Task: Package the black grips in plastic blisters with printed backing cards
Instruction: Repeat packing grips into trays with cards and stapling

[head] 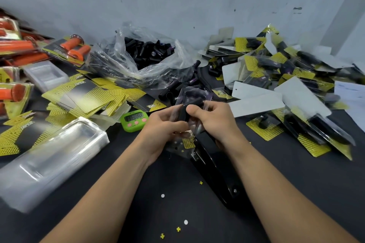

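Both hands meet at the table's middle over a clear plastic blister (192, 96) with a yellow-and-black backing card (188, 142) showing under it. My left hand (164, 130) grips the blister's left side. With thumb on top, my right hand (213, 118) pinches a black grip (182, 113) into the blister. A clear bag of loose black grips (147, 51) lies open behind them. Yellow-and-black printed cards (87, 96) are heaped at the left. A stack of empty blisters (53, 160) lies at the near left.
A black stapler (215, 171) lies under my right forearm. A green timer (134, 119) sits left of my hands. Finished black-grip packs (286, 77) pile up at the right, orange-grip packs (73, 49) at the far left. Paper punch-outs (178, 229) dot the dark table.
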Motion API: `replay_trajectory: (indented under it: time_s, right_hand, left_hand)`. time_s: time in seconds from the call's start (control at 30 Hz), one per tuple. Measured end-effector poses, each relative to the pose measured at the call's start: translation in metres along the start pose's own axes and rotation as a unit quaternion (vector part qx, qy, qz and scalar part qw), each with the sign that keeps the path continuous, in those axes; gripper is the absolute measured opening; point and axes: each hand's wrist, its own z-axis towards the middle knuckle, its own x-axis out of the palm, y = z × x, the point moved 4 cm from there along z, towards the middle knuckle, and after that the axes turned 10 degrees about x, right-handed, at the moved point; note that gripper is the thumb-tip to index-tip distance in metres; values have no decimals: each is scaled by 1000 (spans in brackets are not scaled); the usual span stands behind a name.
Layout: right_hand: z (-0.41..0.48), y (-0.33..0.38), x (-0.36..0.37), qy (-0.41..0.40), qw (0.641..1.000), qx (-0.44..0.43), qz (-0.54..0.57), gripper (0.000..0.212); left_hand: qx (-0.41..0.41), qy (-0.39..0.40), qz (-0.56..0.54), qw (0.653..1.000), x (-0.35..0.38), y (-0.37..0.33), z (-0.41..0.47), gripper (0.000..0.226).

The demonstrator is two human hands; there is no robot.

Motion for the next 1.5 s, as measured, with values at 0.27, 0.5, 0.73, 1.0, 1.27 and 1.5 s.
replay_trajectory:
  time_s: [0.27, 0.5, 0.73, 1.0, 1.27, 1.5]
  right_hand:
    - [-7, 19, -36, 78, 942, -100, -312, 54]
    - [-8, 9, -23, 126, 855, -90, -495, 80]
    - [-11, 9, -30, 121, 858, -75, -494, 82]
    - [-8, 19, -36, -89, 915, -145, -367, 45]
    - [12, 1, -54, -72, 996, 22, 55, 19]
    - [9, -18, -34, 30, 951, 193, 239, 25]
  left_hand:
    - [3, -234, -31, 972, -29, 6, 6, 39]
    - [5, -271, -9, 963, -33, 8, 6, 41]
    - [-5, -272, 9, 962, -33, 9, 7, 43]
    - [-7, -277, 126, 953, -33, 10, 4, 35]
    - [-7, -232, 534, 813, -24, -6, -2, 51]
    - [2, -239, 549, 801, -20, -8, -6, 45]
